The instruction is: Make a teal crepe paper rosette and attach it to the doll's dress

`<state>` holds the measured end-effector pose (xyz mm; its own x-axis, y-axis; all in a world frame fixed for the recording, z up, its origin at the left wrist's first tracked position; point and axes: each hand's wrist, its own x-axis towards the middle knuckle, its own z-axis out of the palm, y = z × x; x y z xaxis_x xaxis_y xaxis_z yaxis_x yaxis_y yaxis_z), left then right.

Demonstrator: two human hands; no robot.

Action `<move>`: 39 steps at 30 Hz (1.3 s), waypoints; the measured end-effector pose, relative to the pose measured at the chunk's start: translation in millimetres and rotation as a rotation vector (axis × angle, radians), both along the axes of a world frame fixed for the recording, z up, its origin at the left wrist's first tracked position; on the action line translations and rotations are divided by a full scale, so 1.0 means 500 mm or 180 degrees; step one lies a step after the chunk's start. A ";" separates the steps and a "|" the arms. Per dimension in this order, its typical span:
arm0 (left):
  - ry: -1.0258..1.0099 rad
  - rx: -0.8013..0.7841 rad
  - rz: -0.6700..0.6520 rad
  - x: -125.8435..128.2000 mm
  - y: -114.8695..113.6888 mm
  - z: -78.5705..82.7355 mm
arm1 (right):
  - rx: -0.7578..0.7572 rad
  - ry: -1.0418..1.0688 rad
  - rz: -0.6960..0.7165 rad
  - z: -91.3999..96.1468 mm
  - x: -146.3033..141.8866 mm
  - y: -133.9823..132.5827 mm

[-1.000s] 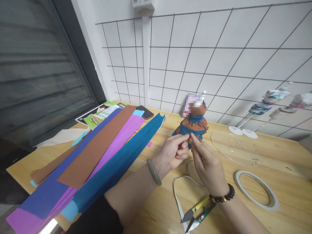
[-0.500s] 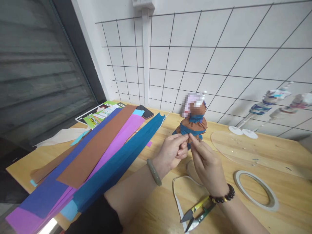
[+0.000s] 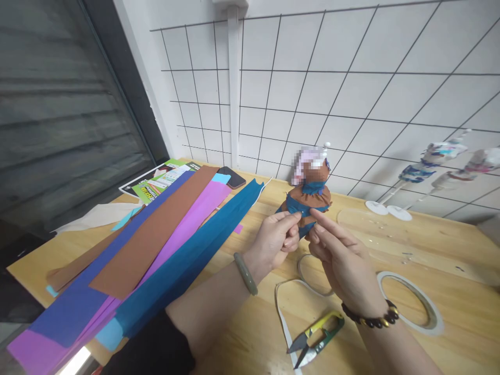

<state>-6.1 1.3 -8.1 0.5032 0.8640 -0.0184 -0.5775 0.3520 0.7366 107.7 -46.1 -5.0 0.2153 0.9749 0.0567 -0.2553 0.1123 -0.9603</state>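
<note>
A small doll-like figure [image 3: 308, 197] in gathered brown and blue crepe paper, with white beads on top, leans away at the back of the table. My left hand [image 3: 277, 235] is closed in a pinch on the blue crepe paper strip [image 3: 296, 205] round its body; the exact grip is partly hidden. My right hand [image 3: 347, 260] has its index finger stretched out to the strip, the other fingers loosely curled. Below them lie yellow-and-green thread snips [image 3: 318, 333], their blades over a narrow white strip of tape [image 3: 282, 317].
Blue, brown, purple and teal crepe paper strips [image 3: 183, 255] spread across the left. A phone [image 3: 234, 178] and printed leaflets [image 3: 156, 182] lie behind them. Rolls of tape [image 3: 429, 307] are at right. Two wrapped figures on white stands [image 3: 377, 208] lean near the gridded wall.
My right hand has drawn back from my left fingertips to the right, its index finger now straightened. My left hand keeps its pinch in nearly the same place.
</note>
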 end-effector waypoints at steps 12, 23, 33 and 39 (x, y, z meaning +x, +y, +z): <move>-0.0057 -0.0035 -0.0081 -0.002 0.001 0.000 | -0.0293 0.0460 0.0194 0.018 -0.018 -0.005; -0.0280 0.0064 -0.0110 -0.001 0.003 -0.015 | -0.0341 0.0875 0.0561 0.011 -0.007 0.000; -0.0087 -0.0041 -0.0051 -0.003 -0.001 0.000 | -0.0446 0.1440 0.0931 0.011 -0.004 -0.001; -0.0104 -0.0027 -0.0020 -0.002 0.001 -0.005 | -0.0440 0.1665 0.0918 0.014 0.002 -0.002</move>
<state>-6.9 2.0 -10.8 0.5092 0.8606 -0.0092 -0.5990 0.3620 0.7142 108.8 -47.2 2.2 -0.0932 0.9888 -0.1163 -0.6983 -0.1482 -0.7003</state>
